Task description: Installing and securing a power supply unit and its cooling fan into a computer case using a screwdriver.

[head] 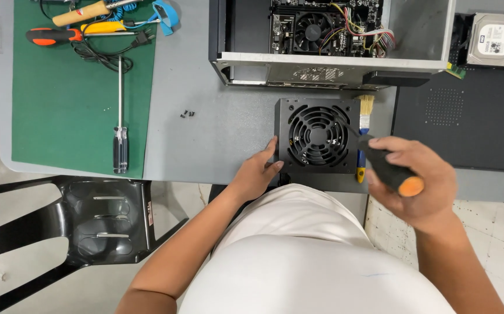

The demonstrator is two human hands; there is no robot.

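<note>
Screwdriver point(388, 168) over power supply point(317, 135)

- Green work mat point(60, 116): lies on the left part of the grey table point(205, 134).
- Long-shaft screwdriver point(120, 125): clear handle, lying on the mat.
- Orange-and-black screwdriver point(54, 36): at the mat's top, beside a wooden-handled tool point(80, 13).
- Small black screws point(188, 114): loose on the table.
- Open computer case point(330, 43): motherboard exposed.
- Hard drive point(499, 39): top right.
- Black plastic chair point(89, 218): lower left.
</note>
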